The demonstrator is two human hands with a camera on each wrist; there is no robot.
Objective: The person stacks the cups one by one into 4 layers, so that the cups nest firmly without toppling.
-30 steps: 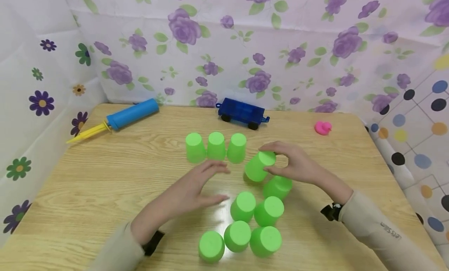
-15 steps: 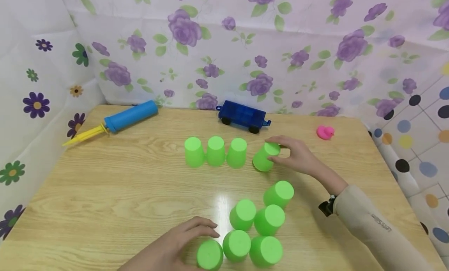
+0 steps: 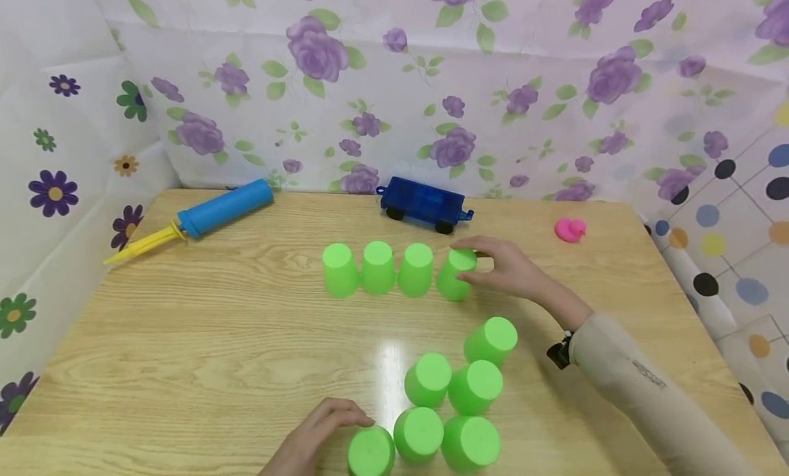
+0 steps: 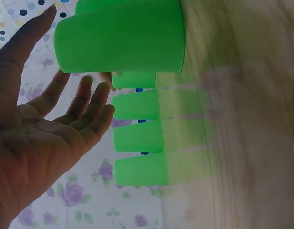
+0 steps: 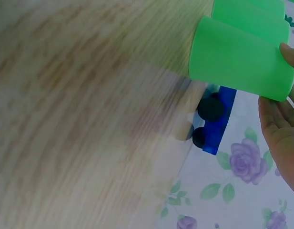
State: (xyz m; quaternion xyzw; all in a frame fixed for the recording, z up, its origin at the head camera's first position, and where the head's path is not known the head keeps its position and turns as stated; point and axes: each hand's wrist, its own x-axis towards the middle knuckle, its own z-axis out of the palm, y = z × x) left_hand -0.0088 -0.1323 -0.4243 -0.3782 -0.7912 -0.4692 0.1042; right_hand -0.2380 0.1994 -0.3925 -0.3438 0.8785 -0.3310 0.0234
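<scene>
At far left you had one blue-and-yellow pump [image 3: 224, 207] on the wooden table [image 3: 203, 339]. Your left hand [image 3: 316, 431] was spread loosely around the front-left cup [image 3: 370, 451]; whether it touched was unclear. You had ten cups, all mouth down: four in the back row, six grouped in front. Behind the row stood one blue wagon [image 3: 422, 202]. Your right hand [image 3: 508, 270] pinched the row's rightmost cup [image 3: 453, 277] between thumb and fingers. Farther right sat one pink duck [image 3: 570, 230]. The cups were plain bright green, tapering to flat tops.
</scene>
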